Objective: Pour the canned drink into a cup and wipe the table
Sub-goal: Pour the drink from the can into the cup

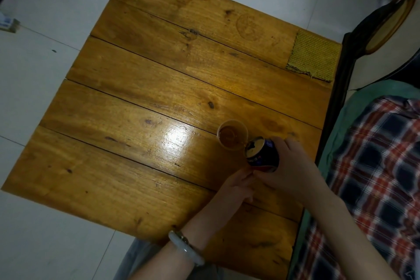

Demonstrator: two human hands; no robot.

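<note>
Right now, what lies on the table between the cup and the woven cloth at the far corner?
Nothing: the head view shows only bare planks of the table between the cup and the cloth.

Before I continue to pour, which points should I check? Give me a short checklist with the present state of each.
1. Right hand grips the can: ok.
2. Can mouth over the cup: ok, the drink runs in.
3. Cup upright on the table: ok.
4. Room left in the cup: cannot tell.
5. Cloth lies ready on the table corner: ok.
6. No spill on the table: cannot tell because of glare.
</note>
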